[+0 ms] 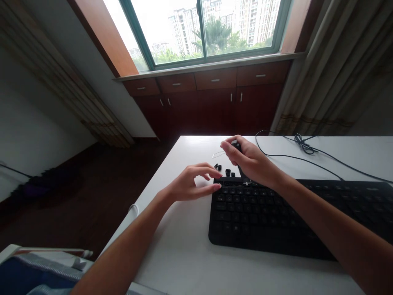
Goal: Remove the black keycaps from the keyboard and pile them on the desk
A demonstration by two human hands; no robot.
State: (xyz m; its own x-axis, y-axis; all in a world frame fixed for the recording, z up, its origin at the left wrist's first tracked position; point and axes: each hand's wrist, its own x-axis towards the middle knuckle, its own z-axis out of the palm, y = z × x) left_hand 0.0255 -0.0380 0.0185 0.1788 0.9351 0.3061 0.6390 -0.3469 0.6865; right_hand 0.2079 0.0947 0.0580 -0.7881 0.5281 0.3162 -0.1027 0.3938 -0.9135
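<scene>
A black keyboard (260, 221) lies on the white table. My right hand (242, 155) is closed around a black-handled cleaning brush (246, 181), whose pale tip is down at the keyboard's top row. From the other side of that hand, a thin wire loop (218, 154) sticks out to the left. My left hand (196, 182) rests at the keyboard's upper left corner, thumb and fingers apart, holding nothing. Just beyond the top edge lie several loose black keycaps (227, 172), close to my left fingertips.
The white table (175, 254) has its left edge beside my left forearm. A black cable (302, 145) runs in a bundled coil behind the keyboard. Past the table stand a dark red cabinet (199, 106) and a window. Part of a chair (46, 266) shows at lower left.
</scene>
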